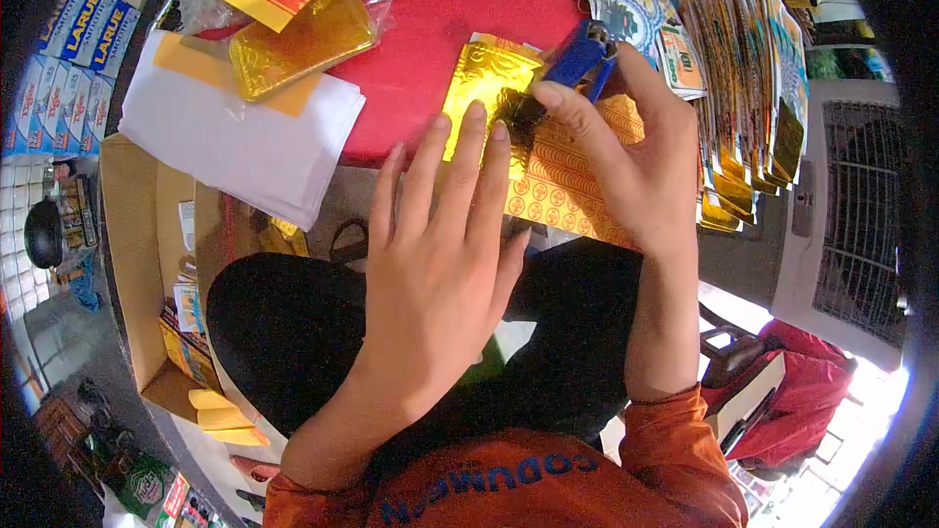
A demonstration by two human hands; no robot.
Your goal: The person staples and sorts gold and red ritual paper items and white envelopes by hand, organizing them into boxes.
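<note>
My left hand [435, 254] lies with its fingers spread, the fingertips on the lower part of a shiny gold sheet [479, 73]. My right hand [636, 147] is wrapped round a blue stapler [579, 61], whose front end is over the right edge of the gold sheet. Under both is an orange-yellow paper [562, 191] printed with red patterns. A dark shadow falls beside the stapler, so whether its jaws touch the paper is hard to tell.
Stacked white paper [235, 137] and a gold packet [303, 42] lie left on the red table [440, 29]. Bundled colourful papers [748, 88] stand at the right. A cardboard box [137, 225] is lower left, a grey grille [866, 215] far right.
</note>
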